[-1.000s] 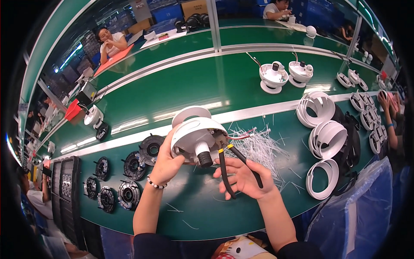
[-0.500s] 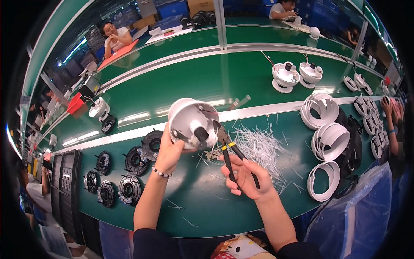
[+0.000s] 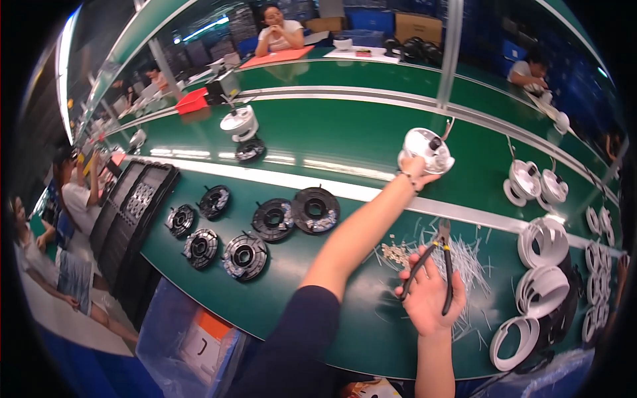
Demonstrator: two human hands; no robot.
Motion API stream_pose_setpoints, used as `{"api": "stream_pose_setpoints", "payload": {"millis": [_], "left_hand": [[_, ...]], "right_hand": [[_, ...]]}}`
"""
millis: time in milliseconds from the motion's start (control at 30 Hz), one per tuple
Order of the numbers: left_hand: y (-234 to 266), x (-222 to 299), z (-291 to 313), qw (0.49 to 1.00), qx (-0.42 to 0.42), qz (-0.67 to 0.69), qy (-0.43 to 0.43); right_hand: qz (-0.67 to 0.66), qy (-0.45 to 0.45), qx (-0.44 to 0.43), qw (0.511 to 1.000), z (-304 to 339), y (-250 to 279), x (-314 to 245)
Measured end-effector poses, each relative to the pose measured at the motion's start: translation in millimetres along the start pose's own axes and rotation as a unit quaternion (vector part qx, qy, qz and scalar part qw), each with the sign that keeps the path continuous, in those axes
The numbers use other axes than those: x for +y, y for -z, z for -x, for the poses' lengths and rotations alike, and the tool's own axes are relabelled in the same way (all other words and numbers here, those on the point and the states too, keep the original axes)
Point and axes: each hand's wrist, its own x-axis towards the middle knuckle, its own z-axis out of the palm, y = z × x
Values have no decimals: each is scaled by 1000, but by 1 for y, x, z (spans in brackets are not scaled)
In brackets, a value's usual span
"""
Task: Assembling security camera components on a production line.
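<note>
My left hand (image 3: 417,174) reaches out over the green conveyor belt, its fingers closed on the near side of a white round housing (image 3: 424,147). A black part and a wire stick up out of that housing. In my right hand (image 3: 430,295) lies a pair of cutting pliers (image 3: 443,255) with black and yellow handles, jaws pointing away from me. The handles are spread across the palm and fingers. Below the jaws lie a heap of clipped white plastic strips (image 3: 468,265) and a small pile of beige bits (image 3: 395,253).
Several black round parts (image 3: 245,256) lie on the worktable's left, beside black trays (image 3: 136,205). White rings (image 3: 543,244) are stacked at the right. On the belt stand another white housing (image 3: 239,123) and two more (image 3: 524,180). Other people sit across and at the left.
My left hand has carried the white housing from above the table, away from the pliers, forward onto the belt side. The right hand keeps the pliers, lower now. The view has swung left.
</note>
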Motion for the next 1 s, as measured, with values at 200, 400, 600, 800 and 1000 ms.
{"api": "stream_pose_setpoints", "payload": {"millis": [200,400,600,800,1000], "left_hand": [[0,-6,-6,995,101,-22,-9],[14,81,55,891,69,-447,48],[143,197,88,268,336,-861,-271],[213,213,130,315,377,-868,-76],[214,234,156,328,293,-891,-111]], "right_hand": [[-35,14,48,998,1,-1,-2],[-46,10,55,997,-1,-6,-5],[-49,8,45,998,-1,-8,-3],[-44,5,62,997,-1,-6,0],[-49,5,76,996,-1,-4,1]]}}
